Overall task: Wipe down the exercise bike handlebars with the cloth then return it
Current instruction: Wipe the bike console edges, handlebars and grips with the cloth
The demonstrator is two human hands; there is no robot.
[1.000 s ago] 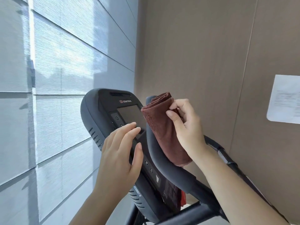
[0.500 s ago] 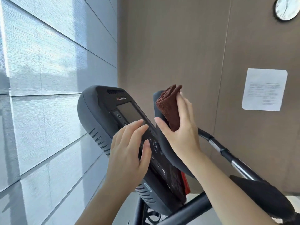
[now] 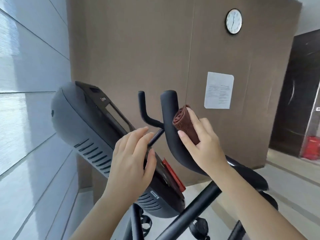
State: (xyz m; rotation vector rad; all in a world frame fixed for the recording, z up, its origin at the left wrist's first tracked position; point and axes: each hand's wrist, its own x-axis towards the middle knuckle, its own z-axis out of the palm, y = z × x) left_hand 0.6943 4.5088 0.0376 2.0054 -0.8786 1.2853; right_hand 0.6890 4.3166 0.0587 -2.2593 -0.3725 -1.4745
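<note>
head view: in the middle of the frame the right hand (image 3: 204, 144) holds a rolled, dark reddish-brown cloth (image 3: 186, 126) against the right side of the thick black padded handlebar (image 3: 170, 118). its fingers (image 3: 193, 116) lie along the outer side of the roll and the thumb crosses in front at its lower end, so the cloth is gripped between thumb and fingers and touches the bar. the rolled end of the cloth faces up and to the left, showing its spiral layers. the handlebar curves upward to a rounded tip just above the cloth.

left of it, a thinner black bar (image 3: 143, 110) rises and bends toward the thick one. the left hand (image 3: 131, 163) is at lower centre, fingers stretched out and slightly spread, holding nothing, laid over the lower face of the grey and black console (image 3: 83, 122). it is motion-blurred, so whether the fingertips touch the console cannot be told. the console tilts across the left half of the frame, with vent slits along its side and a red strip (image 3: 173, 175) near its lower edge.

a black frame tube (image 3: 195, 203) runs diagonally across the bottom. behind, a brown panelled wall (image 3: 138, 49) carries a round clock (image 3: 233, 21) at upper right and a printed paper sheet (image 3: 219, 90) below it. pale window blinds (image 3: 26, 66) fill the left edge, and a red object (image 3: 311, 148) sits on the floor at far right.
</note>
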